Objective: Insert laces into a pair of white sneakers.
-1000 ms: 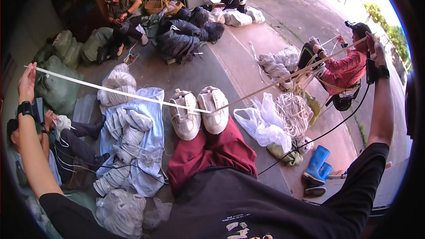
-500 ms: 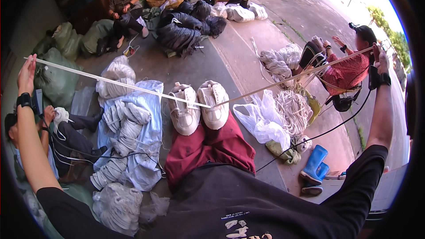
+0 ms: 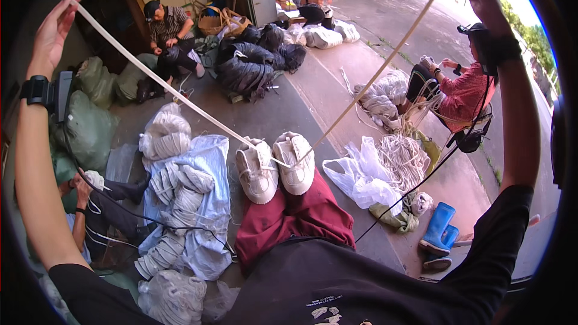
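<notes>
A long white cord [image 3: 138, 65] hangs in a deep V between my raised hands. My left hand [image 3: 54, 33], up at the far left, pinches one end between thumb and fingers, with a short tip poking out. At the upper right, my right hand [image 3: 481, 0] holds the other side; its fingertips are partly cut off by the picture's edge. The low point of the cord lies across the toes of my off-white shoes [image 3: 296, 162], which stick up together beyond my dark red trousers [image 3: 295, 222].
White cord bundles [image 3: 180, 189] lie on a pale blue sheet [image 3: 208, 253] to the left. Right are a loose cord heap [image 3: 402, 159], plastic bag [image 3: 364, 174] and blue boots [image 3: 439, 229]. Co-workers sit around, one in red [image 3: 463, 96]. Black cables [image 3: 421, 183] run from my wrists.
Both my hands have risen farther up, the right one also shifting inward. The cord has gone from a shallow V to a steeper one, still touching the shoes.
</notes>
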A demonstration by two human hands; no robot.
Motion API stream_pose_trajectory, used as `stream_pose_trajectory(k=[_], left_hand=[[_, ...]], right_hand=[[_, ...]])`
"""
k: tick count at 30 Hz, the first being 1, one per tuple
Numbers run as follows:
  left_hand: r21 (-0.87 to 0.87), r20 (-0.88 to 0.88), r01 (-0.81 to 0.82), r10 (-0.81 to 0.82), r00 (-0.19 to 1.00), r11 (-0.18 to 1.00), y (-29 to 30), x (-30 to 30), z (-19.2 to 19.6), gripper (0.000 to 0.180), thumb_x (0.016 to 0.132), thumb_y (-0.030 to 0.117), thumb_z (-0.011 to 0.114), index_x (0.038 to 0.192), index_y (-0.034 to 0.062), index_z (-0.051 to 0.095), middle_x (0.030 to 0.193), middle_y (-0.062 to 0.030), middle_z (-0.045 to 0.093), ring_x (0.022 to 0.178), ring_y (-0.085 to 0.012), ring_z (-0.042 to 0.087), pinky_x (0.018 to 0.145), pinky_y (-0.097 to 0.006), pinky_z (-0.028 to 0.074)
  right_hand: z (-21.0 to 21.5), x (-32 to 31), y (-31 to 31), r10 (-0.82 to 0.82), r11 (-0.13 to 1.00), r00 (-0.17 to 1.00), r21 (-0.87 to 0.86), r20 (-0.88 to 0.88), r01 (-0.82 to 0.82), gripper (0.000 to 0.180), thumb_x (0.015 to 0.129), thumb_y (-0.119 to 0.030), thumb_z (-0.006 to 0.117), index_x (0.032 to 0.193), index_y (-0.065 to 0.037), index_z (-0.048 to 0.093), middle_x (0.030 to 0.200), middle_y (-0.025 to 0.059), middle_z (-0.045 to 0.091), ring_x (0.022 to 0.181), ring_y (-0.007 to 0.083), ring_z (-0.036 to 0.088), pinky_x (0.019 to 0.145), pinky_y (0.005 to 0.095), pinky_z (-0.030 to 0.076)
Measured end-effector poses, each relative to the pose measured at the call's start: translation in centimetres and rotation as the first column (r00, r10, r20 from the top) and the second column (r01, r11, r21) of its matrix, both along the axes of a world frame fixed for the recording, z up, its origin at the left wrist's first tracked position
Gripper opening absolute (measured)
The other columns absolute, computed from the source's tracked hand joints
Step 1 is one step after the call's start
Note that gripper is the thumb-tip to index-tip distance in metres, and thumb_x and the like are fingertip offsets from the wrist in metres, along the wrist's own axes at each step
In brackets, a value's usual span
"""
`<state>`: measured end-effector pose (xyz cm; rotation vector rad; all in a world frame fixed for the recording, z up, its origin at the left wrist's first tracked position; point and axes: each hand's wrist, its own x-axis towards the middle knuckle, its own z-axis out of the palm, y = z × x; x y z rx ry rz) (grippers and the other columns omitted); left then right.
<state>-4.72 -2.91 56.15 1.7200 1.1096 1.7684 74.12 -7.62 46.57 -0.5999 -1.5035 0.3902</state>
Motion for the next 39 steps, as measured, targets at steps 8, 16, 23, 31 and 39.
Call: stream_pose_trajectory(k=[8,16,23,31,39], left_hand=[[0.188,-0.124,0.215,-0.194,0.973,0.958,-6.9,23.0,5.2,0.01,0.092,0.011,0.067,0.099,0.0031,0.068,0.09,-0.0083,0.071,0.078,-0.0124,0.069,0.072,-0.023,0.058],[0.154,-0.272,0.328,-0.279,0.921,0.932,-10.6,29.4,7.2,0.012,0.093,0.016,0.069,0.096,0.0045,0.069,0.087,-0.0048,0.071,0.073,-0.0098,0.067,0.065,-0.022,0.055],[0.128,-0.373,0.408,-0.338,0.864,0.904,-8.9,28.5,7.9,0.028,0.09,0.023,0.073,0.112,0.0062,0.07,0.094,0.0003,0.072,0.082,-0.0048,0.065,0.077,-0.017,0.054],[0.107,-0.295,0.416,-0.37,0.881,0.903,-8.9,29.2,7.6,0.026,0.091,0.022,0.073,0.11,0.0059,0.069,0.094,-0.0002,0.072,0.082,-0.0051,0.066,0.077,-0.018,0.053],[0.121,-0.299,0.417,-0.367,0.881,0.901,-10.4,30.2,7.3,0.022,0.09,0.018,0.074,0.108,0.0059,0.069,0.094,-0.0014,0.071,0.079,-0.0053,0.064,0.074,-0.017,0.052]], right_hand=[[10.3,-21.2,-1.3,-0.106,0.994,0.994,0.03,-0.034,0.107,0.02,0.095,-0.017,0.063,0.098,0.001,0.07,0.096,0.0102,0.073,0.08,0.0199,0.068,0.063,0.0295,0.052],[11.7,-30.8,-4.0,0.067,0.992,0.998,0.102,0.012,-0.068,0.021,0.09,-0.018,0.064,0.087,0.001,0.072,0.079,0.0074,0.071,0.062,0.0138,0.065,0.051,0.0273,0.045],[12.0,-32.2,-4.7,0.067,0.992,0.997,0.106,-0.049,-0.061,0.02,0.09,-0.014,0.064,0.08,0.002,0.071,0.067,0.0088,0.067,0.055,0.0139,0.061,0.048,0.0271,0.045],[12.0,-32.4,-5.4,-0.006,0.987,0.999,0.162,-0.043,0.012,0.02,0.088,-0.014,0.065,0.08,0.004,0.071,0.066,0.0087,0.066,0.056,0.0143,0.061,0.051,0.0285,0.048],[11.8,-31.9,-6.8,-0.018,0.984,1.0,0.18,-0.017,0.02,0.021,0.084,-0.016,0.069,0.091,0.004,0.073,0.078,0.0133,0.072,0.069,0.017,0.071,0.065,0.0284,0.057]])
